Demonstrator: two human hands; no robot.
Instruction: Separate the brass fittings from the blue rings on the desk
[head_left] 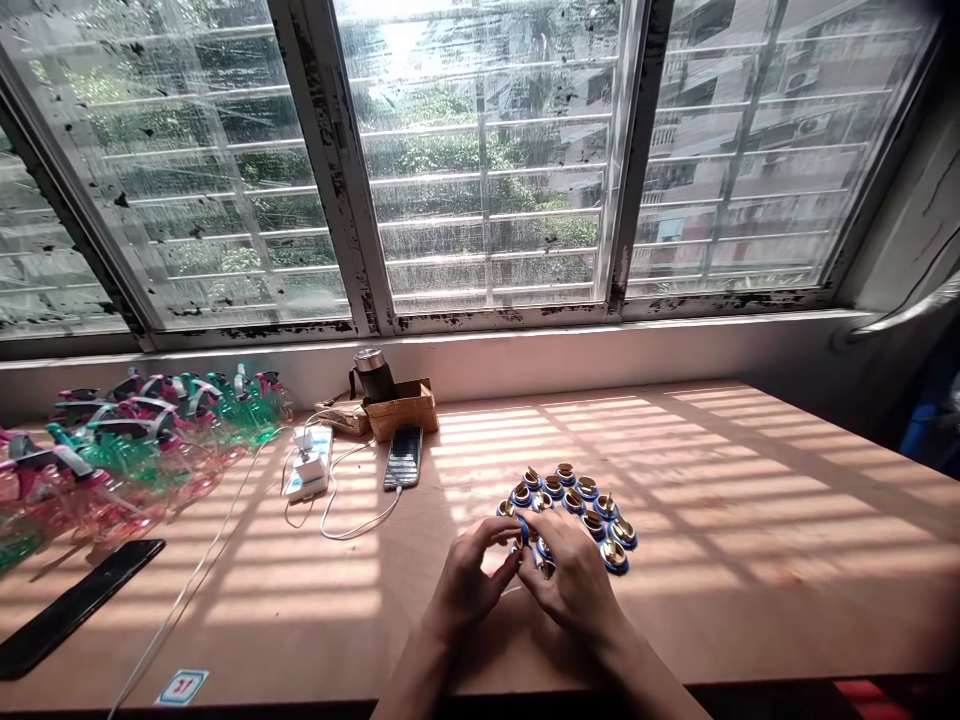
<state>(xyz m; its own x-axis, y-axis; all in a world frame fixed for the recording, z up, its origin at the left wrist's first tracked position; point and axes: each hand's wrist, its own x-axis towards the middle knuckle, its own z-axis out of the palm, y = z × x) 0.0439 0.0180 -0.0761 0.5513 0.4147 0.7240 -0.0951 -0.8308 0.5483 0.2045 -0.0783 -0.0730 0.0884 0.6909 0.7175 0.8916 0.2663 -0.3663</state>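
Pinched upright, apparently on edge, between the fingertips of both hands: one small round blue-rimmed piece, low over the near side of a wood-toned counter. Grip narrow on both sides, left hand and right hand nearly meeting; the right seemingly a touch nearer. Long axis of the piece roughly up and down, rim facing the wearer as a thin blue sliver.

Just beyond and to the right, a cluster of round gold-coloured pieces with blue rims: at least eleven in clear view, others partly behind the fingers, exact total impossible to tell.

Farther left, one dark phone plugged in, one white power strip, one brown cardboard box and one black flask with a silver lid. At far left, one long black flat slab and many overlapping pink and green clear spray bottles, too crowded to count. Behind, sunlit barred windows.
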